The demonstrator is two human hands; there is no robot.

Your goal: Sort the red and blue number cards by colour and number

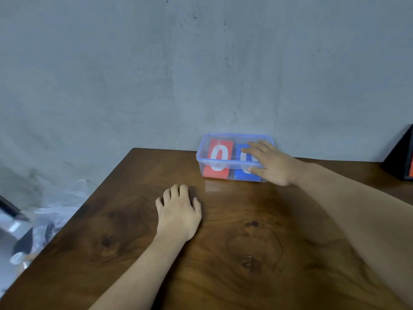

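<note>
Wooden table, dark brown, knotted grain. On it: clear plastic box at far edge; black object far right; left hand resting mid-table.

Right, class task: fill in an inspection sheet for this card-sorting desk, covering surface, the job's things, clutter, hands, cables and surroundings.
Surface: brown wooden table, knots in the grain.
Job's things: clear plastic box against the wall, lid seemingly on. Inside, side by side, are a red card showing a white 0 and a blue card whose white digit is partly covered by a hand.
Clutter: black object with an orange patch, at the table's right edge.
Hands: right hand rests on the box's right end, fingers straight; left hand rests on the table, holding nothing.
Cables: nothing seen.
Surroundings: grey wall; clear plastic bags beyond the table's left edge.
</note>
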